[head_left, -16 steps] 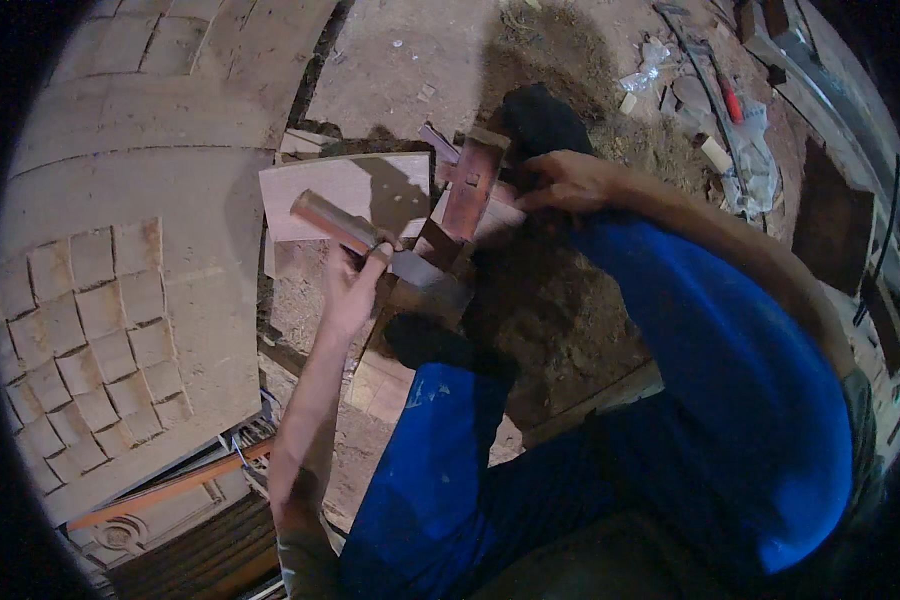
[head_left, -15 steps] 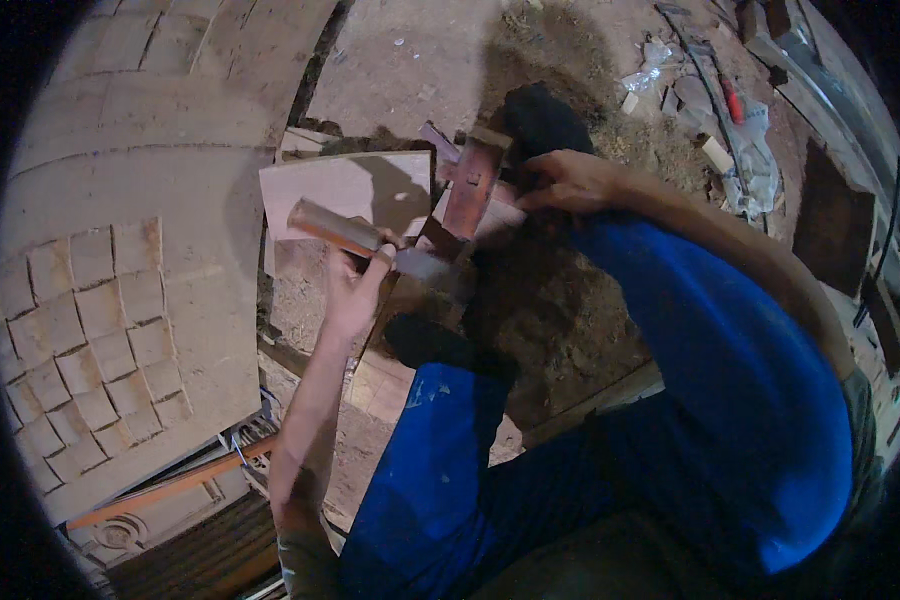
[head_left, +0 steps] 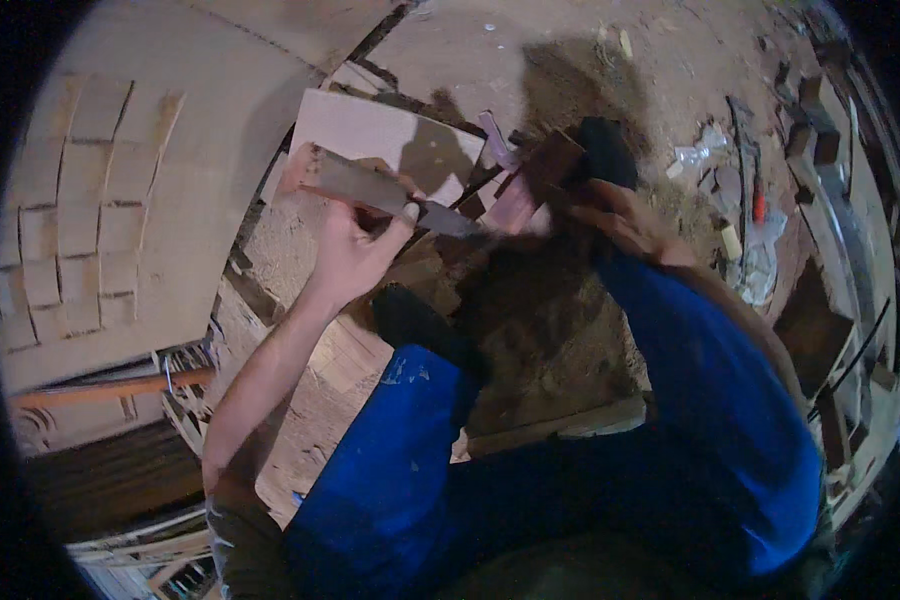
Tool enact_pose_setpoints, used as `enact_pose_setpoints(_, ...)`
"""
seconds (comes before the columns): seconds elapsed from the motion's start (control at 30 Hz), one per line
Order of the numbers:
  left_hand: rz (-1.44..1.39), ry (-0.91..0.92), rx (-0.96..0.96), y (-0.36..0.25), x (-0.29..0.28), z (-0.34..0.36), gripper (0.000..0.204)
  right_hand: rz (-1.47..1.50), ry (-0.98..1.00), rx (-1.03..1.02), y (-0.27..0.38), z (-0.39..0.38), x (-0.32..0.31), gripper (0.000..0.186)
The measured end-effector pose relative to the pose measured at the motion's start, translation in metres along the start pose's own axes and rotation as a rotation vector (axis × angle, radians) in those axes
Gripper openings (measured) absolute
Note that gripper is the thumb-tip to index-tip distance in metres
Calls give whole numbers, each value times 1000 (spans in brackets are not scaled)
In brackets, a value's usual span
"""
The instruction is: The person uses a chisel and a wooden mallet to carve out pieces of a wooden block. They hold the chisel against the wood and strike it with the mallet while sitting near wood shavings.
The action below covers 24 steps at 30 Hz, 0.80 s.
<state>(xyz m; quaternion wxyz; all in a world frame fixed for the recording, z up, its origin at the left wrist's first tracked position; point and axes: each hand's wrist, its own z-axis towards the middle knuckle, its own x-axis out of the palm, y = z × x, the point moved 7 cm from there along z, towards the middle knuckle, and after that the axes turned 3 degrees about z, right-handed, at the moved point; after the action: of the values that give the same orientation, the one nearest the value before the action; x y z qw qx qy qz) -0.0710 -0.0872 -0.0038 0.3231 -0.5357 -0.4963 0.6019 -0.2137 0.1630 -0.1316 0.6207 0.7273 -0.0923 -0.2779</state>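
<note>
In the head view, my left hand [head_left: 355,250] grips a long flat tool [head_left: 362,182] with a brown end and a grey blade pointing right. Beneath it lies a pale board [head_left: 348,125], partly shadowed. My right hand [head_left: 620,225], smeared by motion, is at a dark reddish wooden block [head_left: 550,155], its fingertips hard to make out. Pinkish wood pieces [head_left: 510,208] and a narrow light-purple strip [head_left: 495,138] lie among them, between my hands.
My dark-shod feet [head_left: 400,315] and blue-clad legs frame dusty ground [head_left: 540,330]. A large board with squarish cut pieces [head_left: 90,220] is at left, above stacked planks [head_left: 120,460]. A red-handled tool [head_left: 758,208], plastic scraps [head_left: 700,150] and timber [head_left: 840,250] lie at right.
The whole view has shifted. The tool in my left hand lies flatter with more of its grey face showing. The reddish block now tilts further rightward, and my right hand is lower and blurred.
</note>
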Motion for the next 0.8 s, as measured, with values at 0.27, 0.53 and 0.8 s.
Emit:
enact_pose_setpoints(0.27, 391, 33, 221, 18, 33, -19, 14, 319, 150, 261, -3, -11, 0, 50)
enact_pose_setpoints(0.53, 197, -124, 243, -3, 16, -13, 22, 307, 113, 462, 3, -12, 6, 45)
enact_pose_setpoints(0.8, 393, 110, 176, 16, 37, -11, 35, 161, -59, 499, -13, -15, -1, 30)
